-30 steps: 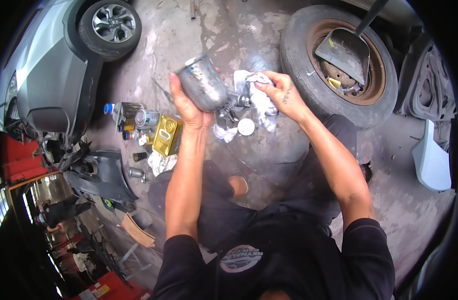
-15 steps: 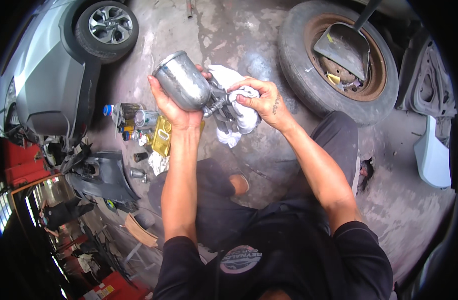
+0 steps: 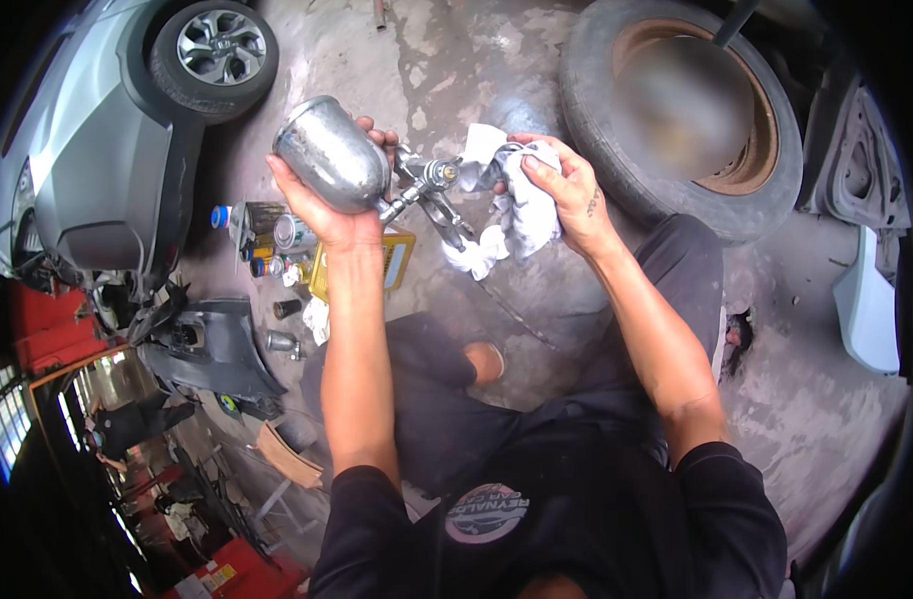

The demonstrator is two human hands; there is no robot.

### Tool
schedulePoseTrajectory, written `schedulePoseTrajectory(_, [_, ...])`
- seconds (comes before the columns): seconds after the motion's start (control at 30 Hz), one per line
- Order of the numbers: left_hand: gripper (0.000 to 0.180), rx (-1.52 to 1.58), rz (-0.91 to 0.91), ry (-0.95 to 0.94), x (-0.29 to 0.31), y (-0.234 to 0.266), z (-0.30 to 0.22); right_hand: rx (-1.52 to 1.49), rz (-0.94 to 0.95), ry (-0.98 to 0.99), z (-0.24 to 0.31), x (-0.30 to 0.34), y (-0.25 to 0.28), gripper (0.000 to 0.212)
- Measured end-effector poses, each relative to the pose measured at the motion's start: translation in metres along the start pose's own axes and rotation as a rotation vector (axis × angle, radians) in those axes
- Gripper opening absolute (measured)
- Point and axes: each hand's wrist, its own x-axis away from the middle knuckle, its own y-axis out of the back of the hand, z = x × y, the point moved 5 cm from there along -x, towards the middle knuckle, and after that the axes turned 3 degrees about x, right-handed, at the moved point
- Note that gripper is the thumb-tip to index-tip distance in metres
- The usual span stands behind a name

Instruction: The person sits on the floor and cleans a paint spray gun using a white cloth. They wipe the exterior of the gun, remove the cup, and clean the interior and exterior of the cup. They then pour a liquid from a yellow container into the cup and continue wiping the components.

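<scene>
My left hand (image 3: 345,222) is wrapped round the metal cup of a paint spray gun (image 3: 332,155), its fingertips showing on the far side. The gun lies tilted, with its silver body, brass-coloured fitting and trigger pointing right. In my right hand (image 3: 581,195) a crumpled white rag (image 3: 529,205) is gripped between thumb and fingers, just right of the gun's body. Part of the rag hangs below the gun, behind its handle. Whether the cloth touches the gun I cannot tell.
A grey car (image 3: 117,130) with its wheel stands at left. Paint cans (image 3: 295,234) and a yellow tin (image 3: 398,262) sit beyond my left forearm. A big tyre (image 3: 616,170) lies at upper right, a light-blue panel (image 3: 866,304) far right. A dark bumper piece (image 3: 212,344) lies left.
The rag in my right hand has come off the gun's body and moved right, uncovering the fitting and trigger. My left hand has shifted the spray gun slightly left.
</scene>
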Motion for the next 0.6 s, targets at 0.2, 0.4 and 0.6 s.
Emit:
schedulePoseTrajectory(0.2, [0.091,-0.021,0.007,0.041,-0.001,0.015,0.005,0.157,0.104,0.132,0.023,-0.004,-0.048,0.035])
schedulePoseTrajectory(0.4, [0.09,-0.13,-0.06,0.004,0.003,0.018,0.007,0.45,0.2,0.039,0.025,-0.009,-0.055,0.03])
schedulePoseTrajectory(0.6, [0.087,-0.198,-0.121,-0.016,0.001,0.02,0.011,0.69,0.169,0.093,0.031,-0.008,-0.054,0.033])
